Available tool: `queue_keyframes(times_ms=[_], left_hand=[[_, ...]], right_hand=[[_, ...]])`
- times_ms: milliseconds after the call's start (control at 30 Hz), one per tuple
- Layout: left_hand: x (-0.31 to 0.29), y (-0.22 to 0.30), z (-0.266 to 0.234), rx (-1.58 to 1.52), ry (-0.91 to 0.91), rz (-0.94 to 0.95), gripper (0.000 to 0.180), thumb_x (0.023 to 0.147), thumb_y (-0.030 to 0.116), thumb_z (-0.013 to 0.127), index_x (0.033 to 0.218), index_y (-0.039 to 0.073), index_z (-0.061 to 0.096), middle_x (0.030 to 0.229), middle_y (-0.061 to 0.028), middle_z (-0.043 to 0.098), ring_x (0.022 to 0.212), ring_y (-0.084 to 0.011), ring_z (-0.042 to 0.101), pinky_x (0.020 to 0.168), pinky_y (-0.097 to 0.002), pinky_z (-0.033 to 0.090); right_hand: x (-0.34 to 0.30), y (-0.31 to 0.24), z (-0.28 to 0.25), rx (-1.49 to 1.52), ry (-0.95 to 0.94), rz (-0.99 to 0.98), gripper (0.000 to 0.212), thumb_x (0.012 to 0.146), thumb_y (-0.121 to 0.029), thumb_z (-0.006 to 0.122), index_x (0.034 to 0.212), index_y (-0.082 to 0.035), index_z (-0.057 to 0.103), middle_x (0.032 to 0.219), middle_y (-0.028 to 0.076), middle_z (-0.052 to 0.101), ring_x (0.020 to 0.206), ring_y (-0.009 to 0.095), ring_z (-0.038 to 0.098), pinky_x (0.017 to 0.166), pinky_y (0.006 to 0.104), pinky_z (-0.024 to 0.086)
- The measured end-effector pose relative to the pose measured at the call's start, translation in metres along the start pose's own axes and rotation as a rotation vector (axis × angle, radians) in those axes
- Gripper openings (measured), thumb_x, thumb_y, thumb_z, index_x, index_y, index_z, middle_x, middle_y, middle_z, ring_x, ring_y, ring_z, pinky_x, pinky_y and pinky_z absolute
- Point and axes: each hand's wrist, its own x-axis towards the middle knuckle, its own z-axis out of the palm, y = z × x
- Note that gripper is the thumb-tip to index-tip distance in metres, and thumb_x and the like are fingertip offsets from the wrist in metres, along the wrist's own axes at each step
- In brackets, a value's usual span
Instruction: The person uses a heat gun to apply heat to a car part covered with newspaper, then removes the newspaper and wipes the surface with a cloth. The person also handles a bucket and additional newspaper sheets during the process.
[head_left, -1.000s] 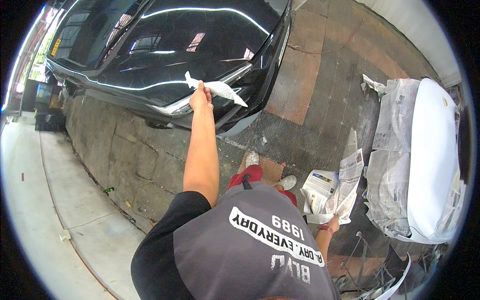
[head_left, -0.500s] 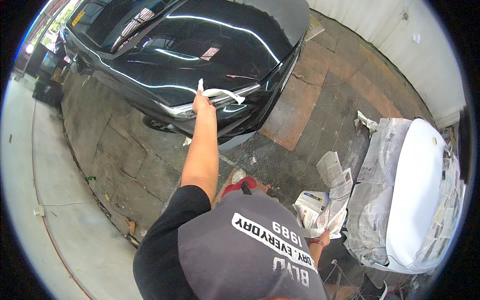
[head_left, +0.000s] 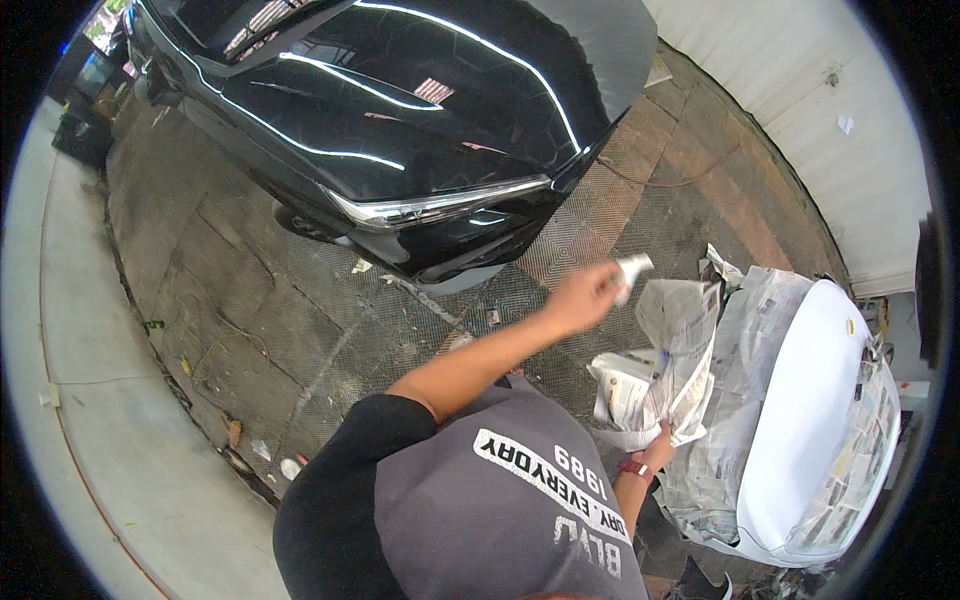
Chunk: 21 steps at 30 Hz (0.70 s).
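My left hand (head_left: 588,294), blurred by motion, is closed on a crumpled white strip (head_left: 633,272) that looks like paper or tape. It hangs over the floor between the black car and my other hand. My right hand (head_left: 657,450), with a red band at the wrist, grips the lower end of a bunch of newspaper (head_left: 684,400), whose sheets fan upward. Ahead is the black car (head_left: 400,110); its headlight (head_left: 440,207) is uncovered. To the right stands a white rounded panel (head_left: 800,400) bordered by newspaper sheets (head_left: 735,370).
Dark, worn matting (head_left: 225,270) covers the floor, with scraps and a thin cord on it. A pale wall (head_left: 90,420) runs along the left, and a white sheet-like wall (head_left: 790,100) stands at the far right. Dark boxy items (head_left: 85,135) sit at the far left.
My left hand has swung right from the car's headlight edge, bringing the white strip away with it. My right hand still holds the newspaper. The view has shifted slightly.
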Motion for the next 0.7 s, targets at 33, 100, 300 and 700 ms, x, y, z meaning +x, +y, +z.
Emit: queue_keyframes(times_ms=[33, 100, 300, 700], left_hand=[[-0.022, -0.007, 0.029, 0.011, -0.175, 0.029, 0.045, 0.103, 0.032, 0.068, 0.138, 0.004, 0.064, 0.095, -0.0147, 0.078, 0.084, -0.0277, 0.076, 0.077, -0.0394, 0.059], [-0.055, -0.012, 0.069, 0.071, -0.442, 0.087, 0.069, 0.105, 0.052, 0.061, 0.154, 0.005, 0.049, 0.119, -0.0234, 0.076, 0.104, -0.0396, 0.075, 0.095, -0.0485, 0.058], [-0.097, 0.033, 0.091, 0.144, -0.937, 0.146, 0.080, 0.106, 0.067, 0.043, 0.164, 0.011, 0.039, 0.128, -0.0333, 0.068, 0.119, -0.0490, 0.066, 0.106, -0.0537, 0.049], [-0.075, 0.054, 0.090, -0.120, -1.114, 0.113, 0.084, 0.105, 0.070, 0.047, 0.162, 0.008, 0.044, 0.145, -0.0230, 0.065, 0.126, -0.0414, 0.066, 0.107, -0.0432, 0.051]], right_hand=[[-0.014, -0.012, 0.005, 0.019, -0.063, -0.012, 0.053, 0.091, -0.005, 0.076, 0.137, 0.014, 0.060, 0.130, 0.017, 0.070, 0.107, 0.027, 0.071, 0.093, 0.0422, 0.056], [-0.041, -0.030, 0.027, 0.059, -0.199, -0.024, 0.052, 0.092, -0.006, 0.075, 0.138, 0.013, 0.060, 0.129, 0.016, 0.070, 0.107, 0.026, 0.071, 0.092, 0.0418, 0.056], [-0.097, -0.067, 0.031, -0.050, -0.477, -0.164, 0.050, 0.096, -0.024, 0.082, 0.136, 0.000, 0.063, 0.123, 0.009, 0.070, 0.103, 0.020, 0.068, 0.086, 0.0380, 0.057], [-0.084, -0.077, 0.010, -0.287, -0.459, -0.393, 0.055, 0.086, -0.007, 0.082, 0.136, 0.006, 0.061, 0.128, 0.010, 0.068, 0.109, 0.020, 0.064, 0.097, 0.0357, 0.052]])
